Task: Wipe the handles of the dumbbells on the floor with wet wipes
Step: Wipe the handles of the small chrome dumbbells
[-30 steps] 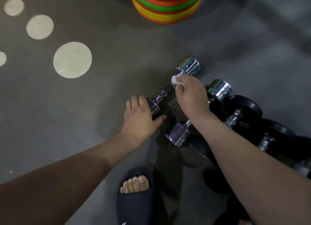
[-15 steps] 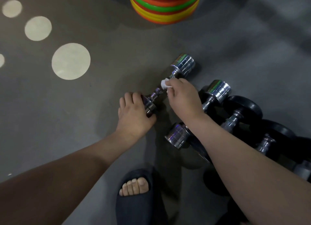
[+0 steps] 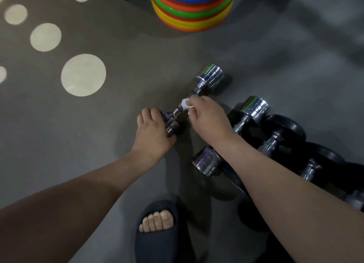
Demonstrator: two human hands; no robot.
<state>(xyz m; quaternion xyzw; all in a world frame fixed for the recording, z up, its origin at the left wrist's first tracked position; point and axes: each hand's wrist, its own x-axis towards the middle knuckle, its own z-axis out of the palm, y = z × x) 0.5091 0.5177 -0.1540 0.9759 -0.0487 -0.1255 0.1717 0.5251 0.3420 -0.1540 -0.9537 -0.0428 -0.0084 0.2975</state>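
coloured disc stack [image 3: 194, 12] cut by top edge, rightmost dumbbell [image 3: 354, 198] cut by right edge

Dumbbell [image 3: 209, 78] lies on floor [image 3: 118, 144] left of dumbbell row [image 3: 256, 108], w/ disc stack [image 3: 193, 12] behind, slipper [image 3: 157, 245] in front.

Shiny, smooth metal on the silver dumbbell [image 3: 209, 78]. Soft, crumpled white cloth or paper for the wet wipe [image 3: 186, 103]. Dull black ends, like rubber, on the black dumbbells [image 3: 285, 128], with shiny metal handles. Dull grey floor [image 3: 118, 46]. Glossy bright plastic on the stacked rings [image 3: 193, 11]. Dull, ribbed slipper [image 3: 163, 243].
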